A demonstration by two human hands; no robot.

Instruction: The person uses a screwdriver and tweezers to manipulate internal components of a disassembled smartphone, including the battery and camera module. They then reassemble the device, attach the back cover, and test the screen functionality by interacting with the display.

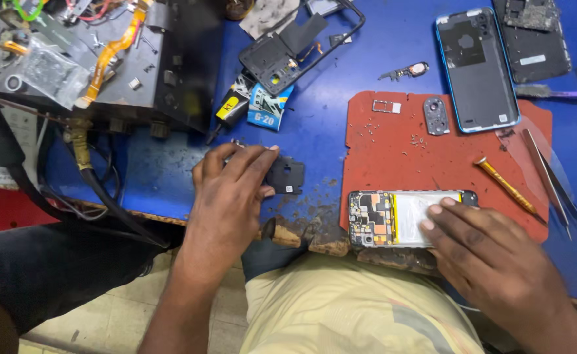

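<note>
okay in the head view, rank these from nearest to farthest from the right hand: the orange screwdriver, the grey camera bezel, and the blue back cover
From the right hand:
1. Orange screwdriver, on the red mat just above the hand.
2. Grey camera bezel, higher up on the mat.
3. Blue back cover, at the mat's top edge.

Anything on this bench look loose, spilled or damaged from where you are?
Yes. Tiny screws lie scattered loose on the red mat, uncontained. The blue bench front edge is chipped and worn near the opened phone under the right hand. The left hand covers a black plate.
</note>
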